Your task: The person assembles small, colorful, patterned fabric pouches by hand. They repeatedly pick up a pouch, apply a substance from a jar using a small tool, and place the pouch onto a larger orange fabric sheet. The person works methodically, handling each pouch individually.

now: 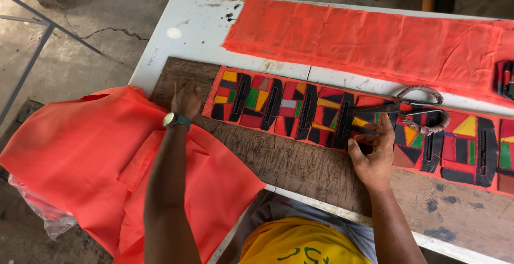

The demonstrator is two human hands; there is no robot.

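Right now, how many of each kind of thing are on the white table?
Plain orange folded cloth: 1
Long multicoloured patchwork strip: 1
Wrapped-handle metal scissors: 1
Worn brown wooden board: 1
Total: 4
The right hand touches the strip; the left hand rests by its end.

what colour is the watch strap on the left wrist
Teal-green, with a pale round dial, on the watch at the left hand; the head view shows it.
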